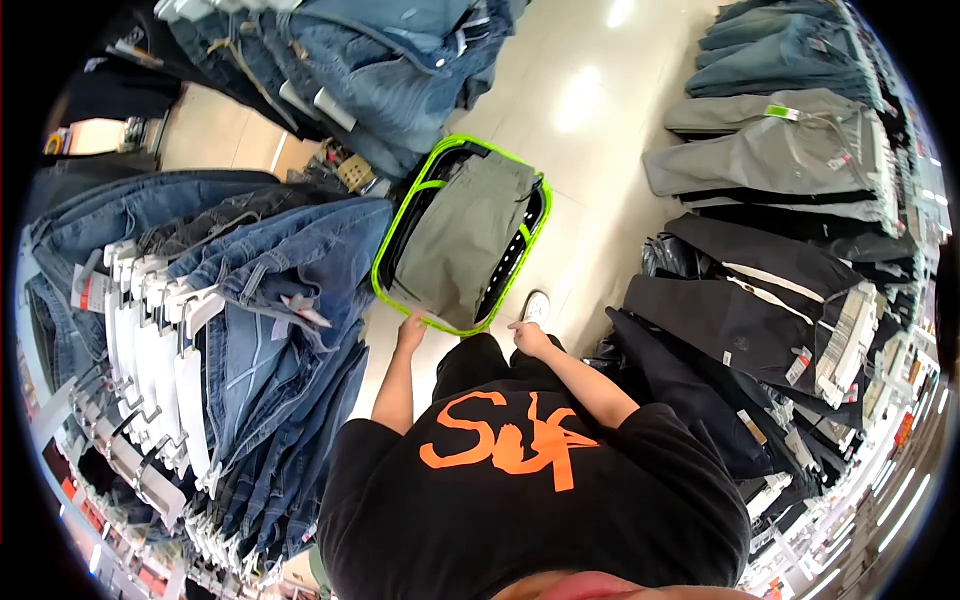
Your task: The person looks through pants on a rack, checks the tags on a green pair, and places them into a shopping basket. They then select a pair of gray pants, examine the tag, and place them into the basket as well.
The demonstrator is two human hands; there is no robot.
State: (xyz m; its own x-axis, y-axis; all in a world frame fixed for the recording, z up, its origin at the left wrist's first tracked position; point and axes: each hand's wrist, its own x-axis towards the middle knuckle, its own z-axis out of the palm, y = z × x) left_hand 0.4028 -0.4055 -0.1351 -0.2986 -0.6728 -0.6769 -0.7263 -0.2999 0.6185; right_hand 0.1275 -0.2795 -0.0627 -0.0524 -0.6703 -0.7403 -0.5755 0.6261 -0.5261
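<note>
A black shopping basket with a bright green rim [375, 262] is in front of my body, in the middle of the view. Folded grey-green trousers [455, 235] lie inside and cover most of its bottom. My left hand [411, 332] is closed at the rim's near left corner, its fingertips partly hidden. Close to the near right corner is my right hand [531, 339], holding nothing visible. Its index finger points toward the rim, with a small gap between, while the other fingers look curled.
Blue jeans on white hangers [290, 250] crowd the left side, nearly touching the basket. More jeans [370, 70] hang at the upper left. Grey trousers [770, 145] and black trousers [720, 320] line the right rack. A pale tiled floor [590, 180] runs between the racks.
</note>
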